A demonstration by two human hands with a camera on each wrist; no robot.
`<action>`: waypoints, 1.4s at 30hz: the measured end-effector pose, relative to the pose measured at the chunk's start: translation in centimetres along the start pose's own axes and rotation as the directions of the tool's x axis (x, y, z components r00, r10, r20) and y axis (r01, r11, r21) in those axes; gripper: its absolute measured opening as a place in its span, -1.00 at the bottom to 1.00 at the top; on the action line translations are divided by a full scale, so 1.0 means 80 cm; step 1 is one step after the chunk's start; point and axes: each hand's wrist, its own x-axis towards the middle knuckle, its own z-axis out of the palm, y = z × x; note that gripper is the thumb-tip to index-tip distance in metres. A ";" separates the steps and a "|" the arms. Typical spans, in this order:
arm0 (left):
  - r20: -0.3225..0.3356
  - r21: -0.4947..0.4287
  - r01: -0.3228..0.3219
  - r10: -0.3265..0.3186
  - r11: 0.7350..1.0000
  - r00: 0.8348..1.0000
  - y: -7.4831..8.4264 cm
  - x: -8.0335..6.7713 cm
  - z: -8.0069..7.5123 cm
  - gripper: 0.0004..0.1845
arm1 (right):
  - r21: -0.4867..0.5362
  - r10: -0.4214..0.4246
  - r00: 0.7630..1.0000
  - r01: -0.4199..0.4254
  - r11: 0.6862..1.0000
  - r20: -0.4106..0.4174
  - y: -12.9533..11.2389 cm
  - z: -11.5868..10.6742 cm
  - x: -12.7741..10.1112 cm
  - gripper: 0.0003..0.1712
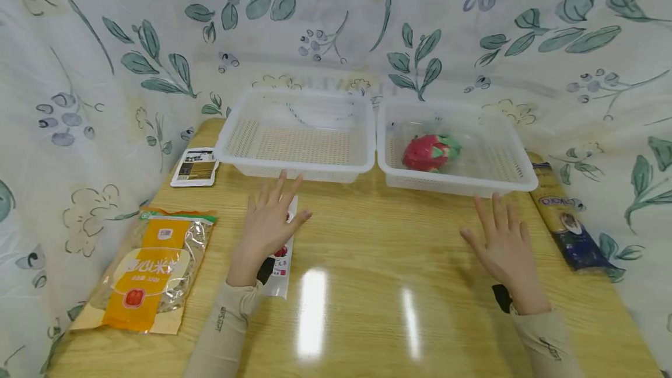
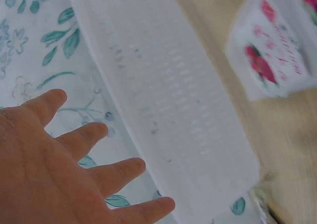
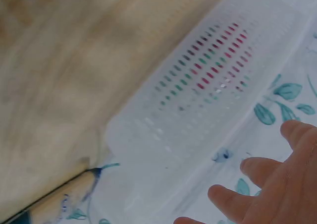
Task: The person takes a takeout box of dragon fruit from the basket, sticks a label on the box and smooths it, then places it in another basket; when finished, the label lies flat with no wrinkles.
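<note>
My left hand [image 1: 270,223] is spread with straight fingers over a white and red packet [image 1: 282,261], which it partly covers. Its fingertips point at the front wall of the left white basket [image 1: 294,171]. On the other side, my right hand [image 1: 504,244] has its fingers apart too, fingertips near the front rim of the right white basket [image 1: 451,182]. Inside that basket lies a red dragon fruit [image 1: 425,153] with green tips. Through the basket's slots, its red and green show in the right wrist view. Neither hand holds anything.
An orange food bag [image 1: 149,273] lies at the left, with a small white and brown pouch [image 1: 195,167] behind it. Along the right edge is a gold and blue packet [image 1: 569,220]. A floral cloth [image 1: 336,22] hangs behind the wooden table [image 1: 367,308].
</note>
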 end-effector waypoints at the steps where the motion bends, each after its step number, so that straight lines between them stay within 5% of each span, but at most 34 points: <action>1: -0.001 -0.017 -0.013 0.013 1.000 1.000 0.003 0.003 -0.001 -0.15 | 0.003 -0.003 1.000 0.004 1.000 -0.004 0.000 -0.003 0.005 -0.15; 5: -0.014 -0.137 -0.089 0.088 0.987 0.996 0.018 0.021 -0.005 -0.09 | -0.002 -0.019 1.000 0.019 1.000 -0.017 -0.001 -0.015 0.025 -0.14; 11: -0.031 -0.339 -0.190 0.191 0.922 0.981 0.047 0.051 -0.002 0.05 | 0.013 -0.025 1.000 0.025 1.000 0.016 -0.008 -0.042 0.063 -0.13; 23: 0.010 -0.624 -0.175 0.231 0.762 0.973 0.107 0.100 0.029 0.07 | 0.135 -0.043 0.996 0.032 0.990 0.073 -0.021 -0.084 0.147 -0.10; 27: 0.023 -0.663 -0.161 0.234 0.731 0.972 0.126 0.111 0.039 0.09 | 0.211 -0.021 0.993 -0.003 0.978 0.112 -0.016 -0.089 0.173 -0.09; 30: 0.042 -0.684 -0.149 0.243 0.714 0.969 0.140 0.117 0.047 0.11 | 0.303 -0.002 0.988 -0.046 0.952 0.155 -0.009 -0.090 0.190 -0.11; 35: 0.078 -0.721 -0.093 0.214 0.686 0.974 0.160 0.124 0.072 -0.17 | 0.417 0.042 0.981 -0.120 0.901 0.191 0.013 -0.083 0.216 -0.07; 42: 0.053 -0.679 -0.112 0.201 0.725 0.978 0.179 0.134 0.105 0.17 | 0.429 0.215 0.945 -0.306 0.850 0.247 0.044 -0.068 0.240 -0.05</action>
